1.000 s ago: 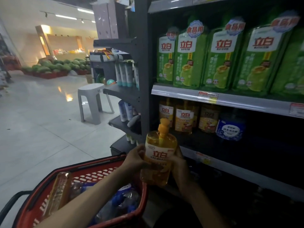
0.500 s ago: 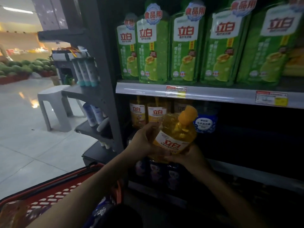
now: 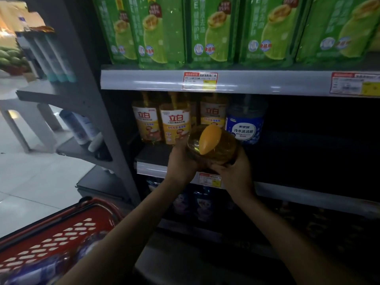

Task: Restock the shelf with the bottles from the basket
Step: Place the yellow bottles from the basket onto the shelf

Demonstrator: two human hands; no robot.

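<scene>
A yellow bottle (image 3: 221,148) with an orange pump cap is held at the front edge of the middle shelf (image 3: 152,167), its cap pointing back at me. My left hand (image 3: 181,161) grips its left side and my right hand (image 3: 233,171) grips its right side and base. Behind it stand several matching yellow bottles (image 3: 174,124) and one blue bottle (image 3: 244,124). The red basket (image 3: 61,239) is at the lower left with dark blue packs inside.
Green refill packs (image 3: 213,29) fill the upper shelf, above its price rail (image 3: 226,82). To the right of the blue bottle the middle shelf is dark. A grey side rack (image 3: 67,93) with tubes juts out at left. White floor tiles lie beyond.
Both hands have carried the yellow bottle up from the basket and forward to the middle shelf, tipping its cap toward me. The view has moved closer to the shelves.
</scene>
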